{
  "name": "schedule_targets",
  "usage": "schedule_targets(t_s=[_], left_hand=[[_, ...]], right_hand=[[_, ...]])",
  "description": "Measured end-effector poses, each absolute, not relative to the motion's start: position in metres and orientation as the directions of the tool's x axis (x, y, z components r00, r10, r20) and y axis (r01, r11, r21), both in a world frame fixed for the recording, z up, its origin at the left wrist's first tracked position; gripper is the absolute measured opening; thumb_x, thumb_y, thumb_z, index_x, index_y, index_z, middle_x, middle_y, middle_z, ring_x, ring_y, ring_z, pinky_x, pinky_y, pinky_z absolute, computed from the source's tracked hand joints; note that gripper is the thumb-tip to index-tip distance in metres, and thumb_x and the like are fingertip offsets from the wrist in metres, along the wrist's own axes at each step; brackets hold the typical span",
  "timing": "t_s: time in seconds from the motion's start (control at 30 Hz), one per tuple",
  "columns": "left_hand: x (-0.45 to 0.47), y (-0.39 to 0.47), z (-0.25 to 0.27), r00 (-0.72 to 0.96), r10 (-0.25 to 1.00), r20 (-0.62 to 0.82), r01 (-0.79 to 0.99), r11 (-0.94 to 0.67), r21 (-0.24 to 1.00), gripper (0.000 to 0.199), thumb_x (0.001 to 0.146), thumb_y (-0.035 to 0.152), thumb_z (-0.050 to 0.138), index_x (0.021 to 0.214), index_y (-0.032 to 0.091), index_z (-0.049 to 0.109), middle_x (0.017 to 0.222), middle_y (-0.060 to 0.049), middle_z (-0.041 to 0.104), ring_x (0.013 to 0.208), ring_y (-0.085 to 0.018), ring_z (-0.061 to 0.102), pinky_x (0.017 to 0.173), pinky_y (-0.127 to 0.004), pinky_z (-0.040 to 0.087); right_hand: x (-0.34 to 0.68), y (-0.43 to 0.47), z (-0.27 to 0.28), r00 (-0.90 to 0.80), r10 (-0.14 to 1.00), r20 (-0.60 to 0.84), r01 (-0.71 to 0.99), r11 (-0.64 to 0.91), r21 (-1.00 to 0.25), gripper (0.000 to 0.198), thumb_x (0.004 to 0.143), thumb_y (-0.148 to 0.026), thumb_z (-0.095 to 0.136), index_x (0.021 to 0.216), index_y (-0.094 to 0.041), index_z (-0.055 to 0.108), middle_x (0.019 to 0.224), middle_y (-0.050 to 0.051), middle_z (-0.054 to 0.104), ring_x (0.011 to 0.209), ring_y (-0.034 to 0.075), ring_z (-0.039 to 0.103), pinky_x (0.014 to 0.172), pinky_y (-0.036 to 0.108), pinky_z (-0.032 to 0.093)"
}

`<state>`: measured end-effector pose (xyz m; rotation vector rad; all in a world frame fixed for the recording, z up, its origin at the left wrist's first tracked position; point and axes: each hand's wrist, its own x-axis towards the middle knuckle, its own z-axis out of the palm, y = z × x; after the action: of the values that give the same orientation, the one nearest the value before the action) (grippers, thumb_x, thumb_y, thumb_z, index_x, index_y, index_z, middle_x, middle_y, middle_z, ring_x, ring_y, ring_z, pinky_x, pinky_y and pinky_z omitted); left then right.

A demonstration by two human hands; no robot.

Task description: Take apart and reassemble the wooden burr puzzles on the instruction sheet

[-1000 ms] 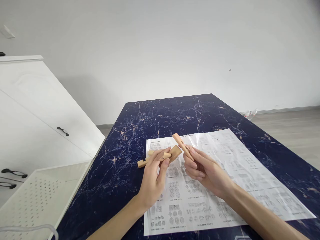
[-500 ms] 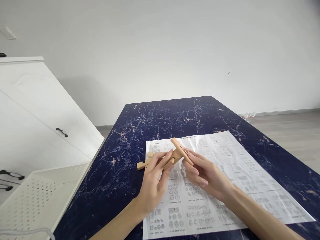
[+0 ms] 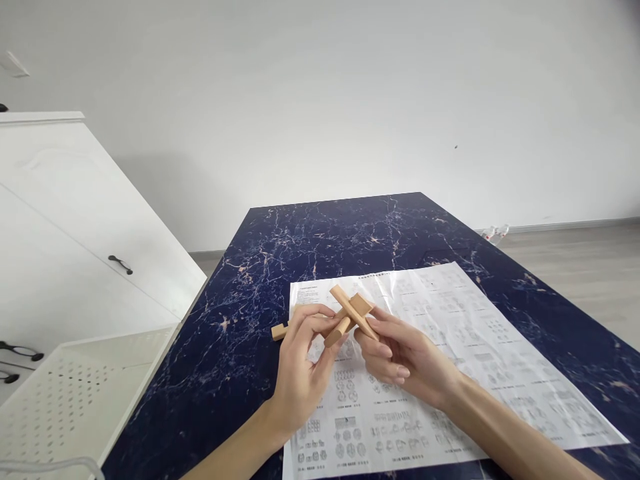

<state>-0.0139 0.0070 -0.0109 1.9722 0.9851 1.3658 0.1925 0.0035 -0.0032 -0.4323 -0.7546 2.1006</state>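
Observation:
Above a printed sheet of diagrams [image 3: 410, 427], several light wooden puzzle pieces [image 3: 350, 311] cross one another between my two hands. My left hand [image 3: 305, 360] pinches the pieces from the left, its thumb below and fingers on top. From the right, my right hand [image 3: 400, 350] grips the lower end of the long slanting wooden bar, thumb and fingers closed round it. A square block end sticks out behind that bar. Another notched wooden piece [image 3: 279, 331] lies on the table left of the sheet, partly hidden behind my left hand.
The dark blue marbled table [image 3: 320, 233] reaches towards a pale wall. A white cabinet [image 3: 90, 220] with black handles stands at the left, above a perforated white surface [image 3: 65, 400]. A clear plastic item [image 3: 495, 233] shows beyond the table's right edge.
The long bar has shifted left and down and now lies across the other pieces, with a square block end showing behind it. My right hand has moved slightly left with it.

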Motion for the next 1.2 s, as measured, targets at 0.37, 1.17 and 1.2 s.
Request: schedule_targets(t_s=[0.37, 1.17, 1.2], left_hand=[[-0.013, 0.005, -0.012, 0.245, 0.813, 0.528, 0.207, -0.576, 0.791, 0.013, 0.104, 0.018, 0.06, 0.113, 0.026, 0.056, 0.124, -0.007, 0.056, 0.116, -0.022, 0.062, 0.097, -0.04, 0.053], [-0.016, -0.001, 0.0, 0.238, 0.946, 0.221, 0.043, -0.237, 0.97, 0.061, 0.109, 0.063, 0.022, 0.127, 0.02, 0.062, 0.094, -0.009, 0.067, 0.122, -0.034, 0.059, 0.111, -0.052, 0.042], [-0.016, -0.001, 0.0, 0.228, 0.948, 0.222, 0.034, -0.235, 0.971, 0.062, 0.11, 0.063, 0.021, 0.125, 0.02, 0.063, 0.096, -0.009, 0.067, 0.121, -0.034, 0.06, 0.11, -0.052, 0.043]], right_hand=[[0.19, -0.001, 0.001, -0.555, 0.83, -0.057, -0.462, -0.365, -0.808, 0.037, 0.109, -0.043, 0.057, 0.142, -0.03, 0.044, 0.07, -0.009, 0.051, 0.042, 0.004, 0.03, 0.046, 0.023, 0.023], [0.173, -0.011, -0.005, -0.591, 0.79, 0.164, -0.298, -0.025, -0.954, 0.044, 0.114, -0.045, 0.046, 0.151, -0.028, 0.029, 0.091, 0.0, 0.067, 0.063, 0.012, 0.061, 0.065, 0.033, 0.053], [0.173, -0.011, -0.005, -0.596, 0.786, 0.163, -0.295, -0.026, -0.955, 0.044, 0.114, -0.045, 0.045, 0.151, -0.029, 0.028, 0.092, 0.0, 0.067, 0.063, 0.012, 0.062, 0.065, 0.033, 0.054]])
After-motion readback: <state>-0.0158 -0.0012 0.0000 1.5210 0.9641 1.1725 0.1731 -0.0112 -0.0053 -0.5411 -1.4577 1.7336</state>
